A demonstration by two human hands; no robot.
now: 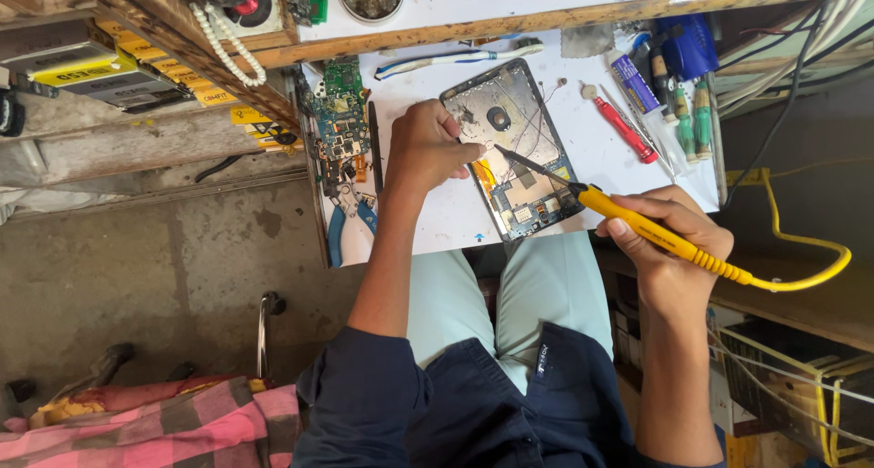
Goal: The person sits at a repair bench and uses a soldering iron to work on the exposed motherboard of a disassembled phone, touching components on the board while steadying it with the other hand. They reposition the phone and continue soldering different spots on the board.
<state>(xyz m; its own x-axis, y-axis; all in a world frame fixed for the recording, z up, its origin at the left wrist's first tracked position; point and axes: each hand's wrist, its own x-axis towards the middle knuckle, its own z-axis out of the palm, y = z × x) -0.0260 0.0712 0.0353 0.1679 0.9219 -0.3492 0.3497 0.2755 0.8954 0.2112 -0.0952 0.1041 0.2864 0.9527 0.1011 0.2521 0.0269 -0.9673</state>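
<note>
White bench [428, 222] carries opened tablet [512, 149], centre. Left hand [428, 145] pins its left edge steady (fingers closed on something, unclear). Right hand [669, 231] pencil-grips yellow soldering iron [655, 234], tip angled onto board.

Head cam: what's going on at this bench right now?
A person seated at a white worktop works on an opened tablet with its back cover off. The right hand holds a yellow-handled soldering iron, its dark tip reaching onto the tablet's insides near a yellow flex strip. The left hand rests on the tablet's left edge, fingertips by the tip. A green circuit board and blue-handled pliers lie left; a red-handled screwdriver lies right.
</note>
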